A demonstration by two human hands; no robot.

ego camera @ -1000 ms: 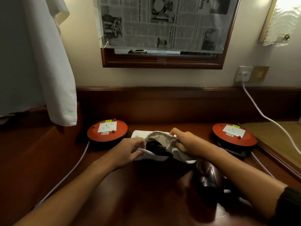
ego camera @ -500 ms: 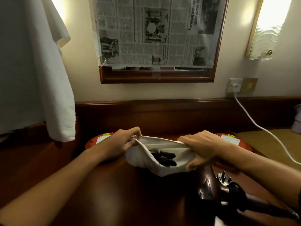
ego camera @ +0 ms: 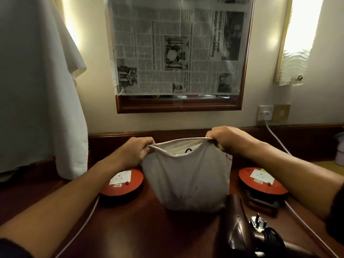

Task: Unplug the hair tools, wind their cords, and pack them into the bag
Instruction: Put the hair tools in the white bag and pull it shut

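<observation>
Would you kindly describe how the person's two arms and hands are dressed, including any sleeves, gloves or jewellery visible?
Both forearms are bare. The left hand and the right hand wear no gloves, and no rings, watch or bracelet show on the visible sides. A dark sleeve edge covers the right arm near the elbow at the frame's right edge. A similar dark sleeve shows at the lower left corner on the left arm.

Bag between two reels, hair dryer in front, right.
</observation>
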